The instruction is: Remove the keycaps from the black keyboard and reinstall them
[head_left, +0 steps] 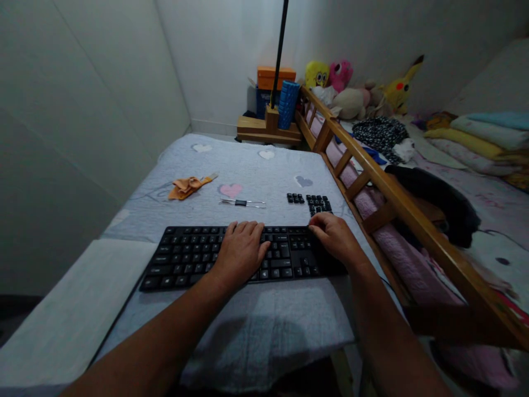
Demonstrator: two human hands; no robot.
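A black keyboard (185, 256) lies across the cloth-covered table, its number-pad side at the right without keycaps. My left hand (242, 248) rests flat over the keys right of the middle, fingers spread. At the keyboard's upper right edge is my right hand (330, 234), its thumb and fingertips pressed together; anything between them is too small to make out. Just beyond it, loose black keycaps (318, 203) lie in small groups. A thin wire tool with a black middle (241, 203) lies behind the keyboard. Farther left sits a crumpled orange cloth (184, 188) with a brush (209, 178) by it.
A wooden bed rail (372, 171) runs along the table's right side, with bedding and plush toys (351, 102) beyond. At the far end stand a wooden base (268, 131) with a black pole, a blue roller (288, 105) and an orange box (275, 77). A white sheet (82, 303) lies front left.
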